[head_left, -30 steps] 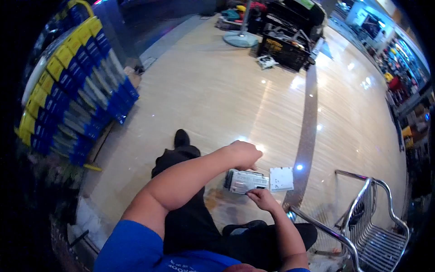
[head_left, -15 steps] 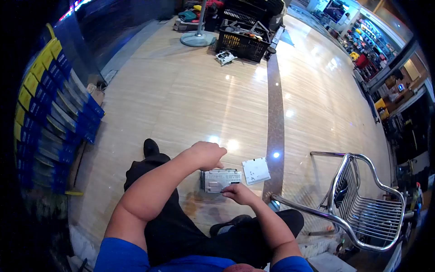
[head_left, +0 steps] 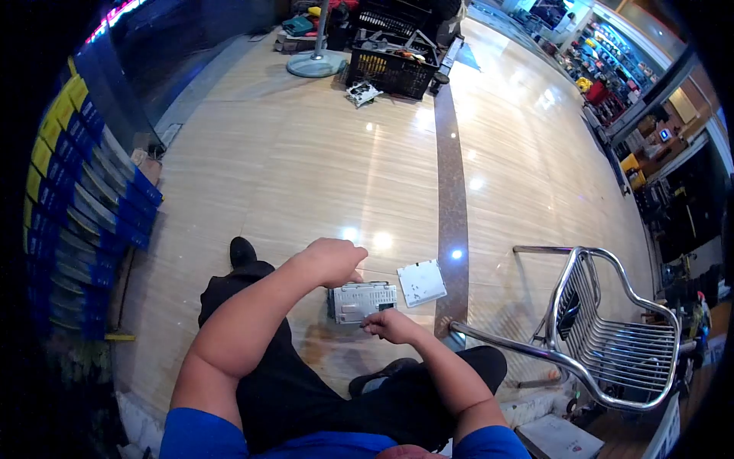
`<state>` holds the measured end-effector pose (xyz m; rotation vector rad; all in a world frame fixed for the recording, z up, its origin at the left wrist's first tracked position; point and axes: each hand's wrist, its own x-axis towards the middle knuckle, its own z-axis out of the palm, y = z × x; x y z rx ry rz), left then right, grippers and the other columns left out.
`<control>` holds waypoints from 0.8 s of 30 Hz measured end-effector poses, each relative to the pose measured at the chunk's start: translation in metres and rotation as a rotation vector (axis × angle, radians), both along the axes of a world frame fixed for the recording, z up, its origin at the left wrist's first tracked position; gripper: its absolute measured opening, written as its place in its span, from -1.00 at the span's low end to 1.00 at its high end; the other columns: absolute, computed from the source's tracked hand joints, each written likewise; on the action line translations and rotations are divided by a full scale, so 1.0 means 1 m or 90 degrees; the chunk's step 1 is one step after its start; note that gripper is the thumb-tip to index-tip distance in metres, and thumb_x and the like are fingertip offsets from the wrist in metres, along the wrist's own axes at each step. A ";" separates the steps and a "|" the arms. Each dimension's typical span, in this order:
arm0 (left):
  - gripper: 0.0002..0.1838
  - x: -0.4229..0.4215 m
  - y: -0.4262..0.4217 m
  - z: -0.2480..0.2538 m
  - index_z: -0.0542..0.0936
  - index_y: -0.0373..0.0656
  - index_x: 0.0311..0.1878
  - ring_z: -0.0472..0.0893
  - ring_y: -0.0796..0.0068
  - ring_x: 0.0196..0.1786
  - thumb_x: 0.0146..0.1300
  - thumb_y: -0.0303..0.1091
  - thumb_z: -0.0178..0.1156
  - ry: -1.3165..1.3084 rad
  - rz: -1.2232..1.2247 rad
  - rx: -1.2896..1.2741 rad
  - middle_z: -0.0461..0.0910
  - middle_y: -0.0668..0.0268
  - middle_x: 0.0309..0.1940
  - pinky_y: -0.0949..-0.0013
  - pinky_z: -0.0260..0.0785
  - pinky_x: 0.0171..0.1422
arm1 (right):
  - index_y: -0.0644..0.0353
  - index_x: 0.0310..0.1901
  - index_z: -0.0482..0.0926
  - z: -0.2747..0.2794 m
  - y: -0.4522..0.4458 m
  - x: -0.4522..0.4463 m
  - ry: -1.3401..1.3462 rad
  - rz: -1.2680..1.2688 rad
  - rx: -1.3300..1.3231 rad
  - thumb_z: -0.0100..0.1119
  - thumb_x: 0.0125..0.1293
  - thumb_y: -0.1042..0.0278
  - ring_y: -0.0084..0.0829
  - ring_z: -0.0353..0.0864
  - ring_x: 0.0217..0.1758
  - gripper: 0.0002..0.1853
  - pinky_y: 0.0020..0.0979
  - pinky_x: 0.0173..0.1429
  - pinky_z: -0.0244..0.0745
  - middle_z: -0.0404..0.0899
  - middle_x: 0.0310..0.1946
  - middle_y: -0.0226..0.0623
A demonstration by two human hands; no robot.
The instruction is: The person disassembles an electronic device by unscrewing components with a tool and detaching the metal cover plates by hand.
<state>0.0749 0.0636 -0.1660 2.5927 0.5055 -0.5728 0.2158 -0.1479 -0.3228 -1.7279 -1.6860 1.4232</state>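
Observation:
A silver metal box (head_left: 358, 304) with rows of slots in its top, like the casing of a car stereo, lies on the floor between my legs. My left hand (head_left: 333, 262) is bent over its far edge, fingers curled downward. Whatever those fingers hold is hidden behind the hand. At the near edge, my right hand (head_left: 391, 327) has thumb and finger closed on the box's rim near the right corner. A flat, pale metal plate (head_left: 422, 283) with dark marks rests on the floor just right of the box.
A chrome chair (head_left: 604, 329) stands to the right, its leg reaching near my right knee. Blue and yellow packages (head_left: 84, 176) hang on a rack at left. Farther off are a black crate (head_left: 390, 70) of parts, a round stand base (head_left: 316, 64) and a small metal piece (head_left: 362, 93).
My right hand's fingertips have shifted slightly left along the box's near edge. My left hand stays at the far edge. The whole view has shifted a little.

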 end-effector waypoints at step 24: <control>-0.43 -0.001 0.002 -0.004 0.54 -0.09 0.28 0.66 -0.05 0.14 0.32 -0.01 0.36 -0.004 -0.007 0.009 0.67 0.03 0.04 -0.03 0.53 0.18 | 0.18 0.00 0.71 -0.001 0.001 0.001 -0.047 0.025 0.051 0.27 0.47 0.19 -0.14 0.70 -0.27 -0.74 -0.16 -0.08 0.59 0.71 -0.33 -0.08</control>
